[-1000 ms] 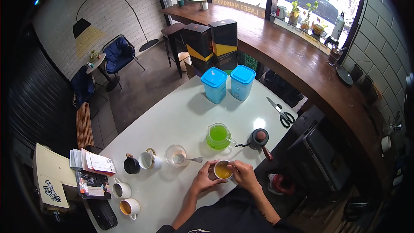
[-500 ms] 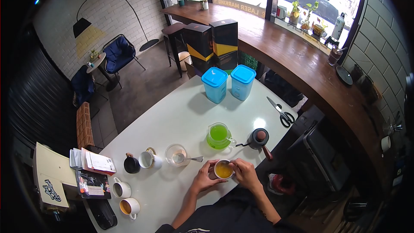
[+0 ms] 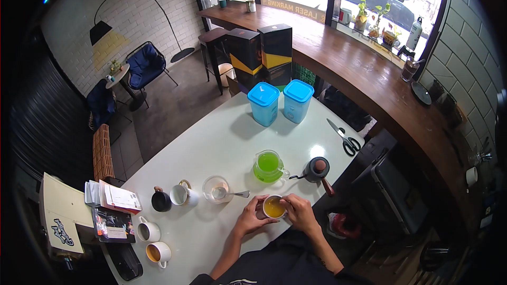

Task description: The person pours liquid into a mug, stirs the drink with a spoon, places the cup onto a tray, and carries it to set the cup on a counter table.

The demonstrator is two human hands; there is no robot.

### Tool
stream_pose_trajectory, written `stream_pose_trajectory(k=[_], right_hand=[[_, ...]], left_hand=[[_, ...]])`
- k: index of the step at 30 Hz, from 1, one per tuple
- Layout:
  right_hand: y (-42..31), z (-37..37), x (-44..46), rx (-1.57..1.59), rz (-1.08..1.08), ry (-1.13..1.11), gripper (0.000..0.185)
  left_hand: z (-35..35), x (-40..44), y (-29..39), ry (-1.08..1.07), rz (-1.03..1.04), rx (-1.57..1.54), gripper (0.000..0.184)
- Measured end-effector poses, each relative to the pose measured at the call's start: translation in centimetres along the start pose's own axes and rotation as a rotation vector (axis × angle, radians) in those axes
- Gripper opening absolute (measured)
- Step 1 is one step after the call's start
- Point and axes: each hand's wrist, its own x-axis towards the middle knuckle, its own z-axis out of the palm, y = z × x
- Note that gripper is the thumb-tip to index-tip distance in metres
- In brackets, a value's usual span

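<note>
Right at the near edge of the white desk [image 3: 195,237], a cup [image 3: 264,207] of yellow liquid [image 3: 274,208] sits between two bare hands, its open mouth facing up. The left hand [image 3: 252,217] has its grip curved around the cup's left side, fingers at the far side and thumb along the near side. The right hand [image 3: 299,212] pinches the cup's right side, but I cannot tell whether its grip is on a handle or on the rim, since the fingers hide that spot. Whether the cup's base touches the desk is also hidden.

Just beyond the cup stands a glass jug [image 3: 268,170] of green liquid, its handle near the spout of a dark kettle [image 3: 316,171] on the right. To the left of the jug, a spoon [image 3: 240,195] leans in a clear bowl [image 3: 212,183]. Farther left are a white mug [image 3: 192,197] and a black mug [image 3: 161,201], side by side, with two more white mugs [image 3: 165,254] nearer the person. Two blue tubs [image 3: 263,106] stand at the far end of the desk, and scissors [image 3: 346,141] lie at its right edge.
</note>
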Motion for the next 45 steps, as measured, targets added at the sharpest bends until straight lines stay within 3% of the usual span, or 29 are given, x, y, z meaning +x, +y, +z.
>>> stream_pose_trajectory(k=[8,14,23,28,37,40,45], right_hand=[[-0.44,-0.47,-0.08,0.015,0.008,-0.121,0.014],[-0.37,-0.48,0.18,-0.048,0.047,0.035,0.011],[-0.64,-0.59,0.01,0.008,0.042,-0.124,0.012],[-0.58,-0.41,0.14,-0.004,0.035,0.054,0.015],[-0.52,-0.42,0.04,0.001,0.011,-0.043,0.015],[-0.45,-0.25,0.17,-0.005,0.034,0.055,0.014],[0.09,0.27,0.15,0.059,-0.008,0.014,0.013]], left_hand=[[-0.07,-0.03,0.42,-0.013,-0.027,-0.015,0.09],[-0.03,0.0,0.16,-0.001,0.01,0.018,0.089],[-0.05,-0.09,0.68,-0.011,-0.017,-0.023,0.089],[0.07,-0.03,0.21,-0.006,-0.006,-0.005,0.089],[0.05,-0.04,0.23,-0.014,-0.018,-0.056,0.089],[0.01,0.0,0.12,-0.009,-0.011,-0.03,0.089],[0.05,-0.02,0.1,-0.005,-0.024,-0.019,0.089]])
